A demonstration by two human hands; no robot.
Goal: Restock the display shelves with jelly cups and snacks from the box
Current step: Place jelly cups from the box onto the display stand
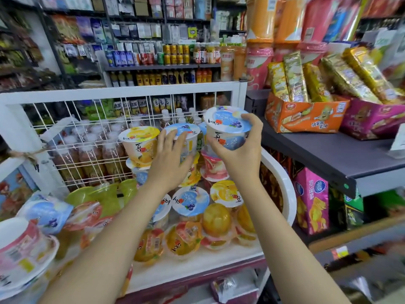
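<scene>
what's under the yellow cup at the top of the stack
The yellow cup sits on another cup's lid, with more cups below. The left hand and forearm cover much of that column.

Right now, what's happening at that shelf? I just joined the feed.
A person is stacking jelly cups on the white display shelf. The right hand grips a blue-lidded jelly cup, held up beside the top of the stack and not yet set down. The left hand rests with straight fingers against another blue-lidded cup on the top row, next to a yellow-lidded cup. More cups fill the rows below, in front of the white wire rack.
</scene>
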